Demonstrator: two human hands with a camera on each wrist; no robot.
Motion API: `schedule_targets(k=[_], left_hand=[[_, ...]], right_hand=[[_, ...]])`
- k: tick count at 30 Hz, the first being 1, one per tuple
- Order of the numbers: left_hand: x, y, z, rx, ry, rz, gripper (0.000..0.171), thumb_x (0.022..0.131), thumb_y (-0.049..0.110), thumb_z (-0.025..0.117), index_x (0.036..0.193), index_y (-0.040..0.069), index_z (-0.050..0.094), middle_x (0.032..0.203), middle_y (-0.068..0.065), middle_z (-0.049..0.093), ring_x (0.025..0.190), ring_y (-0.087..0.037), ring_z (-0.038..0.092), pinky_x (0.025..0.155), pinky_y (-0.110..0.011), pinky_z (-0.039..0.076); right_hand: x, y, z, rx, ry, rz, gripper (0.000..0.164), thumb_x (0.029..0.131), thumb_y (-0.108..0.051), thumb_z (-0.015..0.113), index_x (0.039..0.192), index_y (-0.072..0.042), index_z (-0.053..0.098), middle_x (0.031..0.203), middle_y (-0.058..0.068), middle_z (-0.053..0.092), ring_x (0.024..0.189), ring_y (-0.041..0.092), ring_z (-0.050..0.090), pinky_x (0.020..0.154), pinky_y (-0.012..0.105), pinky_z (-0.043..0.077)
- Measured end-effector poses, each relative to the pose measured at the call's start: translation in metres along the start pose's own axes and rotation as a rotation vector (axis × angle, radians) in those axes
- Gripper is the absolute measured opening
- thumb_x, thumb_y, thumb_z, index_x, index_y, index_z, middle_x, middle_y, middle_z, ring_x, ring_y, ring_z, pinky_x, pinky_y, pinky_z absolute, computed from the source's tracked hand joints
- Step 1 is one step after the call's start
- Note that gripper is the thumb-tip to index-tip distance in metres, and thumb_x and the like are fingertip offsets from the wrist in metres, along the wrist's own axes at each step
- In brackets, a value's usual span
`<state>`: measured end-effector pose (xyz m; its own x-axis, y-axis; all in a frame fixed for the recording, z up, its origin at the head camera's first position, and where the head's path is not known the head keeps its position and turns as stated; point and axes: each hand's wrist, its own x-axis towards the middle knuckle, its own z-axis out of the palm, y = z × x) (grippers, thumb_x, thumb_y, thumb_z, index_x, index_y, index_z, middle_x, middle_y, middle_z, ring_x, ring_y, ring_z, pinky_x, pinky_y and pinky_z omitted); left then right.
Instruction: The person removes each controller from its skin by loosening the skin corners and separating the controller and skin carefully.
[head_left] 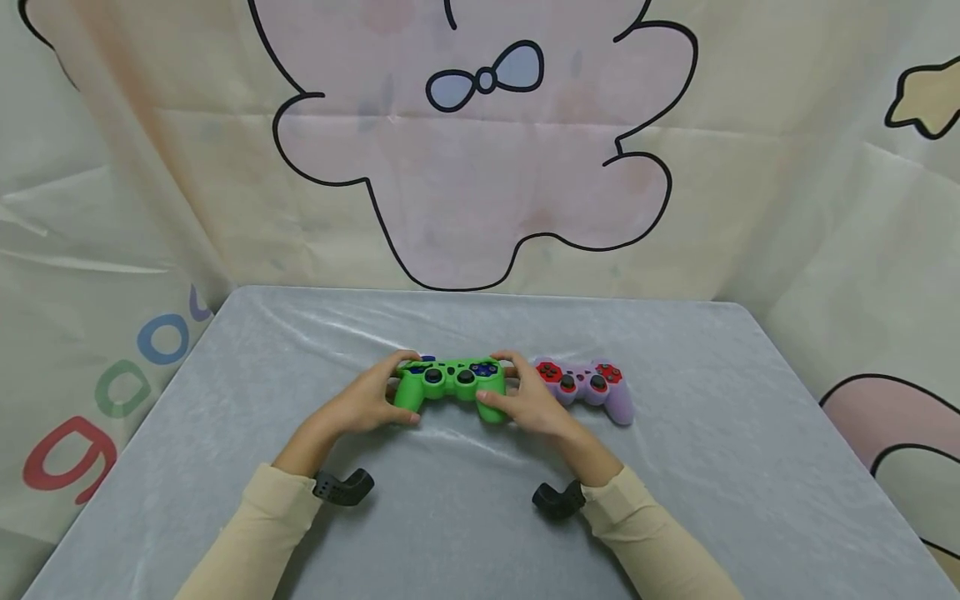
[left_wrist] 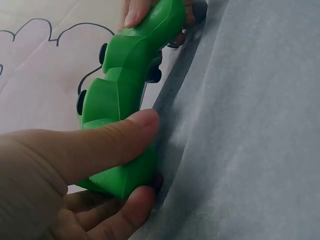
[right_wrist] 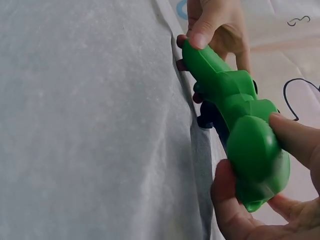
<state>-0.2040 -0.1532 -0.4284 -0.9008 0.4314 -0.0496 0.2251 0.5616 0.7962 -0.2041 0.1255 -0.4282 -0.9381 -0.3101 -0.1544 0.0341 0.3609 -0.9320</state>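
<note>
Surface: a table covered in pale grey, soft-napped cloth [head_left: 450, 533], creased along its far side, where both corners are rounded. Room: printed cream fabric hangings [head_left: 780, 183] stand behind the surface and at both sides. The rear panel carries a large pink, black-outlined cartoon figure [head_left: 450, 183] with a light-blue bow [head_left: 486, 80], crossed by a horizontal fold line. The left panel shows red, green, blue and purple looped lettering [head_left: 34, 475]; the right, a yellow star [head_left: 926, 100] and a pink curved shape [head_left: 885, 417].

Item in hand: a green plastic game controller [head_left: 453, 375] with black sticks and dark-blue buttons, located near the middle of the surface, towards its far side. Contact with the cloth cannot be confirmed. The left hand [head_left: 367, 402] has its grip on the left handle, thumb on one side and fingers on the other; the right hand [head_left: 531, 402] holds the right handle likewise.

Just beside the right hand lies a purple game controller [head_left: 588, 387] with red buttons, its left end partly covered from view. Cream sleeves [head_left: 258, 529] cover both forearms; a black wrist device [head_left: 345, 487] is worn at each wrist.
</note>
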Motion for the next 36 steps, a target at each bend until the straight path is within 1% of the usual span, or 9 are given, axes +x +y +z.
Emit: schedule_targets(k=[4,5,11,13,19,25,28,32,36], left_hand=[[-0.001,0.0,0.0,0.039,0.001,-0.004,0.091,0.075,0.012,0.089,0.149,0.01,0.036,0.145,-0.028,0.05,0.131,-0.05,0.052,0.101,-0.055,0.049],[-0.001,0.001,0.0,0.043,-0.004,-0.002,0.09,0.075,0.012,0.089,0.149,0.01,0.037,0.146,-0.028,0.05,0.132,-0.05,0.052,0.101,-0.055,0.049],[-0.002,0.003,-0.001,0.039,-0.032,-0.011,0.087,0.077,0.011,0.088,0.148,0.014,0.038,0.146,-0.026,0.051,0.131,-0.047,0.054,0.098,-0.051,0.051],[-0.003,0.004,0.0,0.047,-0.029,-0.003,0.087,0.076,0.01,0.088,0.148,0.014,0.039,0.145,-0.025,0.052,0.13,-0.046,0.055,0.098,-0.051,0.051],[-0.002,0.006,0.003,0.124,0.007,0.057,0.087,0.073,0.008,0.089,0.145,0.014,0.041,0.14,-0.023,0.057,0.127,-0.045,0.056,0.097,-0.053,0.049],[-0.004,0.007,0.003,0.151,0.026,0.046,0.086,0.074,0.006,0.088,0.145,0.016,0.041,0.139,-0.023,0.058,0.128,-0.045,0.056,0.097,-0.054,0.049],[-0.003,0.007,0.003,0.159,0.036,0.039,0.083,0.077,0.006,0.086,0.145,0.017,0.04,0.137,-0.024,0.059,0.126,-0.044,0.057,0.096,-0.054,0.049],[-0.004,0.007,0.004,0.165,0.052,0.039,0.079,0.08,0.006,0.083,0.145,0.016,0.039,0.134,-0.024,0.062,0.124,-0.043,0.058,0.096,-0.055,0.048],[-0.003,0.006,0.004,0.161,0.07,0.032,0.076,0.082,0.008,0.082,0.145,0.014,0.038,0.132,-0.025,0.062,0.122,-0.042,0.059,0.098,-0.056,0.047]], right_hand=[[0.0,0.0,0.0,0.01,-0.002,0.011,0.059,0.09,-0.011,0.075,0.139,-0.006,0.042,0.139,0.027,0.044,0.09,0.022,0.064,0.067,0.028,0.049],[0.0,-0.001,-0.001,-0.006,0.015,0.011,0.056,0.091,-0.013,0.075,0.137,-0.006,0.044,0.137,0.026,0.045,0.092,0.021,0.062,0.068,0.028,0.048],[0.0,-0.004,-0.004,-0.037,0.09,-0.053,0.03,0.101,-0.017,0.061,0.126,0.001,0.057,0.113,0.018,0.055,0.083,0.017,0.056,0.069,0.028,0.05],[0.0,-0.003,-0.004,-0.012,0.082,-0.054,0.026,0.101,-0.012,0.059,0.123,0.003,0.057,0.107,0.015,0.054,0.071,0.013,0.053,0.062,0.028,0.052],[0.0,-0.003,-0.003,-0.003,0.107,-0.029,0.017,0.096,-0.006,0.061,0.111,0.002,0.06,0.095,0.007,0.053,0.066,0.013,0.053,0.055,0.03,0.054],[-0.001,-0.007,0.001,0.018,0.167,-0.034,0.016,0.103,-0.006,0.054,0.108,0.007,0.061,0.096,0.011,0.056,0.067,0.013,0.055,0.053,0.033,0.055],[-0.003,-0.009,0.002,0.071,0.177,0.024,0.021,0.106,-0.009,0.049,0.107,0.008,0.061,0.095,0.009,0.058,0.065,0.012,0.054,0.055,0.029,0.054],[-0.005,-0.013,-0.001,0.135,0.141,0.101,0.028,0.109,-0.016,0.045,0.116,0.006,0.06,0.093,0.005,0.062,0.066,0.009,0.058,0.061,0.026,0.055],[-0.005,-0.014,-0.004,0.123,0.095,0.075,0.033,0.104,-0.019,0.056,0.129,0.004,0.057,0.115,0.013,0.063,0.082,0.008,0.064,0.077,0.026,0.055]])
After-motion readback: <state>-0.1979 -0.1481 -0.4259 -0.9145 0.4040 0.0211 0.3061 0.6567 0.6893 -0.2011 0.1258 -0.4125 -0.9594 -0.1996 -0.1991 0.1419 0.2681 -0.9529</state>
